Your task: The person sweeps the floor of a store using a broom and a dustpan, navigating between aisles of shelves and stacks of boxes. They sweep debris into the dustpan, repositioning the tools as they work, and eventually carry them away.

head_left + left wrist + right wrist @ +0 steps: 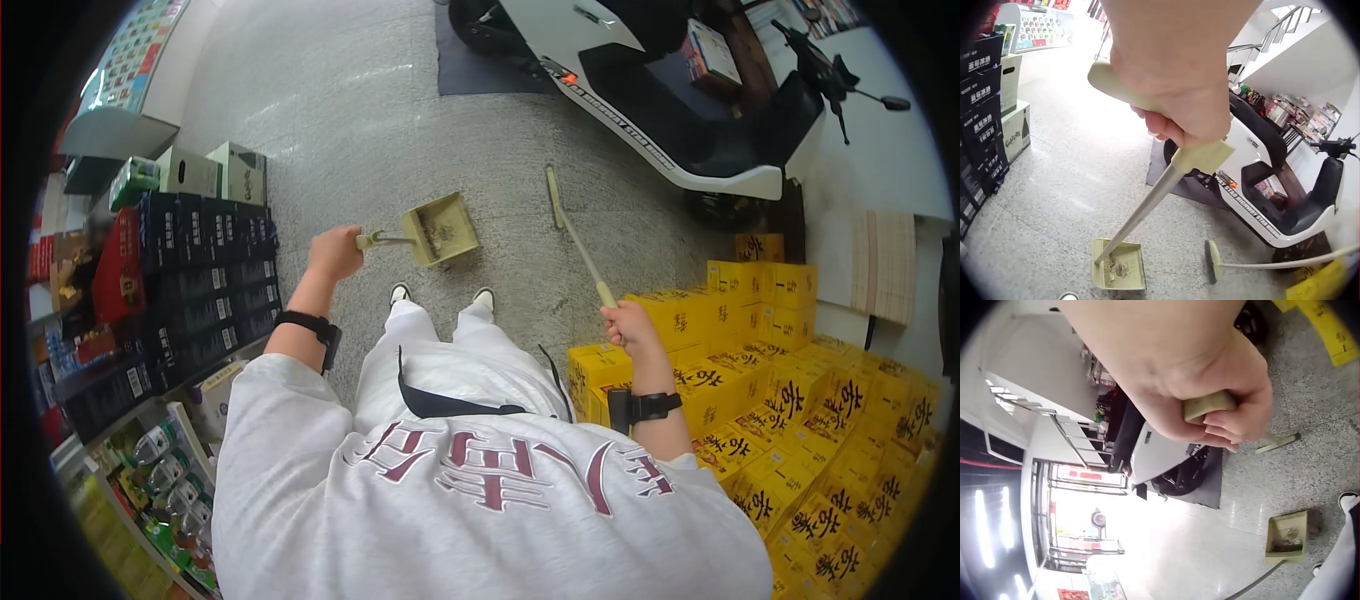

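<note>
Dark boxes [205, 240]: left side, stacked, square-cornered, printed card. Risk, by judgement: the left elbow swinging wide could knock the pile.

Left hand [336, 254]: fingers curled round the upper grip of the dustpan, thumb side not fully shown.

Dustpan [440, 232]: in front of the feet, left of the broom and apart from it, seemingly resting on the floor. Risk: a tilt or jerk of the long handle could tip out the loose litter [1121, 270]; a lifted lip would let bits slip underneath. Pale yellow-green, probably plastic; squarish tray, raised walls, comb-like teeth at the handle side, tube-shaped shaft.

Floor [350, 120]: hard, speckled grey, with a sheen. Risk: fine grit may be missed against the speckle.

Broom [585, 255]: right of the dustpan, long straight stick, narrow bar head with dark bristles, head low by the floor. Risk: too brisk a stroke could scatter dirt past the tray.

Right hand [630, 327]: fingers wrapped round the broom's stick near its end.

Scooter [680, 110]: beyond the broom, glossy white panels, black seat. Risk: a wide sweep could strike it.

Yellow boxes [800, 440]: far right, stepped stacks of printed card; the right forearm or stick end could bump them.
</note>
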A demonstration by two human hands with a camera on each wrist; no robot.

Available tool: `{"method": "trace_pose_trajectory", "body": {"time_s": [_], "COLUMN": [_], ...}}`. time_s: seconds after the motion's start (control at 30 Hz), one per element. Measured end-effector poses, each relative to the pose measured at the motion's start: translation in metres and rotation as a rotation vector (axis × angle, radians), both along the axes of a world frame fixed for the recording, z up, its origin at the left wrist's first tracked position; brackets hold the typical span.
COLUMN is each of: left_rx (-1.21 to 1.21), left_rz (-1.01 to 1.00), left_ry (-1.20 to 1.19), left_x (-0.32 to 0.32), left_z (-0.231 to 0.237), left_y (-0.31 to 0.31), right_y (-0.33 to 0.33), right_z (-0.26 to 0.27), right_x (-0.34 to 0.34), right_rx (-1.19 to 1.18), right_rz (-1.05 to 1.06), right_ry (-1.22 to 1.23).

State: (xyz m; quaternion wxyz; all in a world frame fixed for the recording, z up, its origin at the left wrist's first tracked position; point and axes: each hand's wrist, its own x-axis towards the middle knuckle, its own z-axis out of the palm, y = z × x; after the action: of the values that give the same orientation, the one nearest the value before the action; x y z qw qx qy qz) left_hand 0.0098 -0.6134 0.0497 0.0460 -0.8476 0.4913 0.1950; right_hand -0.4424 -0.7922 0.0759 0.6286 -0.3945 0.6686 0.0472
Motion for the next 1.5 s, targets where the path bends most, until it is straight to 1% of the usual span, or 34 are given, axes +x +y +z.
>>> {"method": "trace_pose_trajectory", "body": {"time_s": [0.03,0.1,0.2,0.37,0.43,0.57,0.63,0.77,0.83,0.97,1.03,1.07,1.17,1.23,1.27,1.33,1.37,1.4,1.43,1.47,1.5], "left_rx": [-0.001,-0.039,-0.041,0.008,0.012,-0.034,-0.057,-0.046,-0.051,-0.054,-0.047,-0.042,0.003,0.042,0.045,0.045,0.039,0.032,0.03,0.036,0.044], "left_rz": [0.014,-0.035,-0.035,-0.061,-0.056,-0.048,-0.033,-0.013,-0.011,-0.021,-0.025,-0.014,-0.012,-0.019,-0.01,0.001,-0.001,-0.004,-0.005,-0.008,-0.01], "left_ry": [0.007,-0.003,0.011,0.045,0.055,0.105,0.122,0.141,0.141,0.135,0.133,0.142,0.142,0.133,0.13,0.127,0.125,0.122,0.121,0.114,0.108], "left_x": [0.013,0.039,0.078,0.128,0.14,0.159,0.164,0.174,0.178,0.186,0.188,0.19,0.195,0.195,0.194,0.193,0.192,0.192,0.192,0.192,0.192], "left_z": [-0.001,-0.003,-0.01,-0.012,-0.016,-0.028,-0.031,-0.034,-0.037,-0.046,-0.045,-0.043,-0.039,-0.037,-0.037,-0.035,-0.034,-0.034,-0.034,-0.035,-0.035], "left_y": [0.011,0.03,0.055,0.075,0.082,0.097,0.102,0.111,0.113,0.121,0.122,0.123,0.126,0.126,0.125,0.123,0.123,0.122,0.122,0.122,0.122], "right_y": [0.004,0.013,0.026,0.051,0.064,0.088,0.094,0.1,0.101,0.107,0.109,0.111,0.118,0.12,0.121,0.123,0.124,0.125,0.127,0.127,0.129], "right_z": [-0.002,-0.013,-0.026,-0.047,-0.051,-0.056,-0.057,-0.043,-0.032,-0.02,-0.015,-0.01,0.01,0.025,0.024,0.015,0.001,-0.021,-0.03,-0.036,-0.037], "right_x": [0.011,0.031,0.066,0.131,0.154,0.2,0.214,0.245,0.261,0.274,0.277,0.275,0.271,0.273,0.273,0.274,0.273,0.274,0.282,0.288,0.297], "right_rx": [-0.036,-0.038,-0.031,0.007,-0.023,0.033,0.051,0.072,0.16,0.175,0.263,0.263,0.214,0.156,0.156,0.019,0.018,-0.093,-0.205,-0.206,-0.125], "right_rz": [0.036,0.071,0.113,0.164,0.284,0.33,0.515,0.532,0.547,0.585,0.464,0.465,0.479,0.513,0.515,0.649,0.649,0.743,0.835,0.835,0.806], "right_ry": [0.062,0.096,0.138,0.214,0.221,0.283,0.256,0.231,0.228,0.193,0.084,0.085,0.023,0.143,0.143,0.161,0.162,0.212,0.262,0.263,0.268]}}
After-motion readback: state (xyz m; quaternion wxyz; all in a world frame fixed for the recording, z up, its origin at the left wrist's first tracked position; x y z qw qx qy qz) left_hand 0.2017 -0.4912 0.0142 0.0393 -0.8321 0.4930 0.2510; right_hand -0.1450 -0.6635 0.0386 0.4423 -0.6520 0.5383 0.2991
